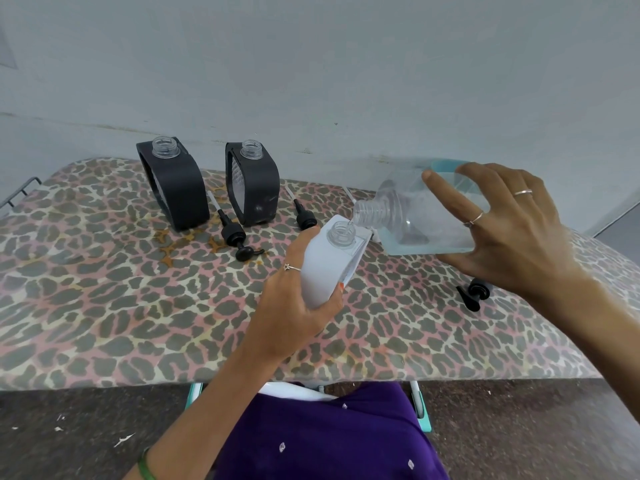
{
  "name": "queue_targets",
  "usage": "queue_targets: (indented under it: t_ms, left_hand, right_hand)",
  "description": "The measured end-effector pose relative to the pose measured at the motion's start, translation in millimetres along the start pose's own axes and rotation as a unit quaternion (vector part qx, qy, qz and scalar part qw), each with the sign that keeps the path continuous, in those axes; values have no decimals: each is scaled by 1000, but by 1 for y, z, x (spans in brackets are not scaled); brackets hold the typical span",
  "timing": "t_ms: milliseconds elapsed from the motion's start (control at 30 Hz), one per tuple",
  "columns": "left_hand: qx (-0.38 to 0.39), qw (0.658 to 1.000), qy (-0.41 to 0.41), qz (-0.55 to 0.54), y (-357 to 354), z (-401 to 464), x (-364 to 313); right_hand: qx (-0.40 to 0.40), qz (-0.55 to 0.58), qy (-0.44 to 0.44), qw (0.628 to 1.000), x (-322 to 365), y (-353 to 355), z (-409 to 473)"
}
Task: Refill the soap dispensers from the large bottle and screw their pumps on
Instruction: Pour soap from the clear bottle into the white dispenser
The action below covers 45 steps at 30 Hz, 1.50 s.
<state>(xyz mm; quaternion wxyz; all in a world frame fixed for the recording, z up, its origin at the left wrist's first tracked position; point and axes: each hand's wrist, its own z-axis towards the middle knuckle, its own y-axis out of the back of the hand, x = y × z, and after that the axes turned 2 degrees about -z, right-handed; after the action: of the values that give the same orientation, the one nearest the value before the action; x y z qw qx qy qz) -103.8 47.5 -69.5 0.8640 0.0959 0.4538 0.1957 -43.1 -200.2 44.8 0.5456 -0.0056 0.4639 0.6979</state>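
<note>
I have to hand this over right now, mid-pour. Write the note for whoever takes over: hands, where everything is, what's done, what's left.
Left hand holds the white dispenser tilted above the board.
Right hand tips the large bottle, neck over the dispenser's mouth; clear liquid is running in.
Two black dispensers stand open at the back, fill level unclear.
Pumps lie loose: two beside the black dispensers, one under the right wrist.
Left: finish this pour, fill the others if needed, screw on all three pumps.
</note>
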Motion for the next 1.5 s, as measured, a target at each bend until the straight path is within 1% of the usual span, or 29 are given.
queue_targets:
  t_ms: [100, 333, 400, 500, 600, 700, 900, 1033, 1233, 1400, 1500]
  left_hand:
    - [4, 1000, 12, -17, 1, 2, 0]
    - [39, 990, 83, -105, 2, -1, 4]
    - [47, 985, 102, -130, 3, -2, 6]
    - [50, 980, 105, -159, 3, -2, 8]
    - [40, 979, 109, -167, 3, -2, 11]
    - [29, 981, 113, -157, 3, -2, 13]
    - [30, 985, 97, -141, 2, 0, 12]
    - [25, 986, 89, -139, 2, 1, 9]
    - [1, 985, 100, -138, 1, 1, 2]
    - [-12, 984, 123, -127, 2, 3, 6]
    - [-20, 983, 129, -129, 1, 3, 7]
  right_hand:
    - [3, 12, -10, 1000, 5, -1, -2]
    - [36, 78, -68, 994, 28, -6, -8]
    - [44, 108, -94, 989, 35, -7, -10]
    - [46, 170, -137, 975, 45, -11, -14]
    - [22, 259, -201, 944, 54, -14, -19]
    - [-3, 347, -294, 890, 60, -18, -25]
    - [-64, 414, -398, 816, 68, -27, -35]
    - [-93, 431, -434, 786, 67, -38, -40]
    - [-124, 467, -487, 728, 65, -51, -57]
    - [-120, 489, -498, 706, 68, -46, -66]
    - [-98, 515, -501, 688, 67, -46, -65]
